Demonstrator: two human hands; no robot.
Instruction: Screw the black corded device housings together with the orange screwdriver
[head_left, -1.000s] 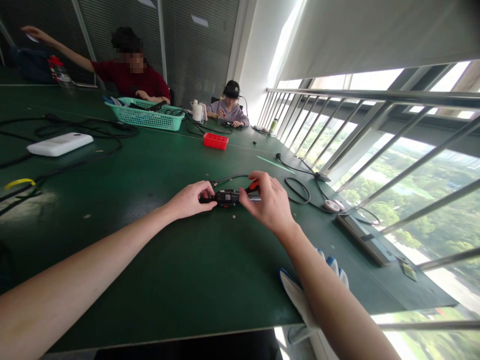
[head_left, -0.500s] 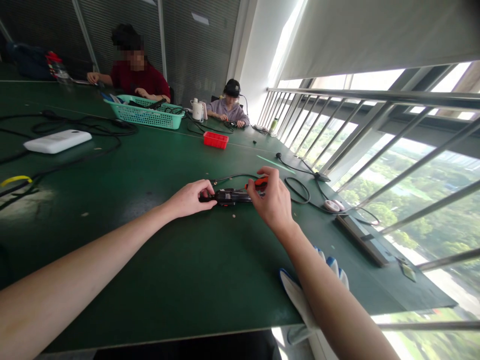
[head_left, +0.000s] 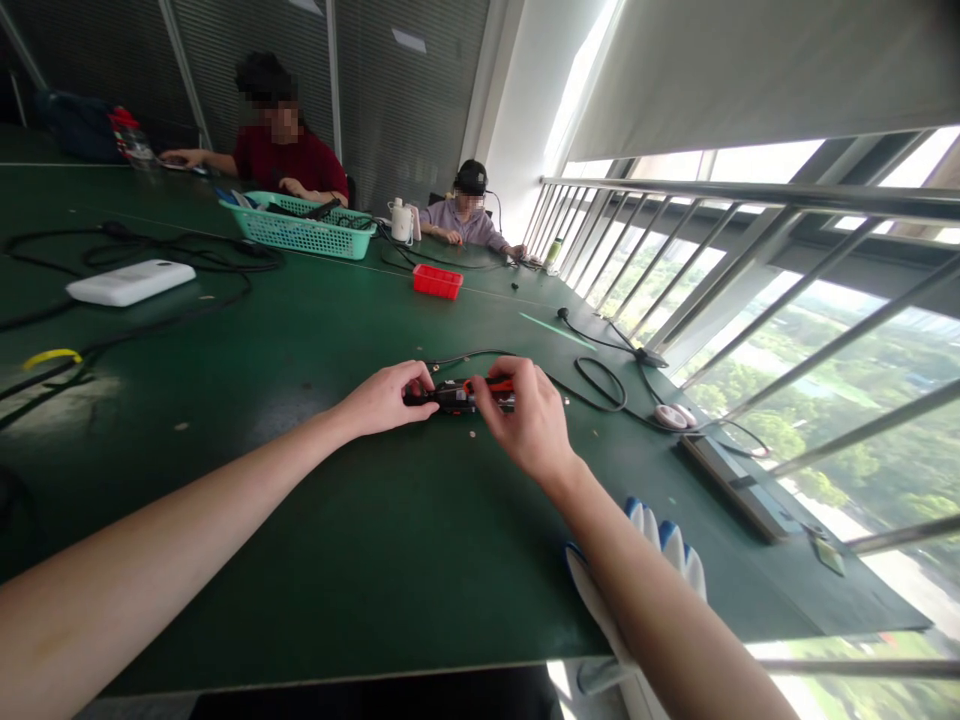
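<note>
The desk's (head_left: pixel 337 580) near edge is running well short of both hands, with green surface stretching between; off to the right hand's right, the side edge is passing alongside a metal railing (head_left: pixel 750 194). The left hand (head_left: pixel 386 400) is pinching the left end of a black tool (head_left: pixel 452 397), which is lying between the hands. The right hand (head_left: pixel 525 420) is clamping an orange-and-black handle (head_left: pixel 501 384) over the tool's right end; whether these are touching, I cannot tell. Beyond the left hand, a turquoise basket (head_left: pixel 300 238) is holding dark items; straight beyond both hands, a red box (head_left: pixel 437 285) is sitting, its contents unclear.
</note>
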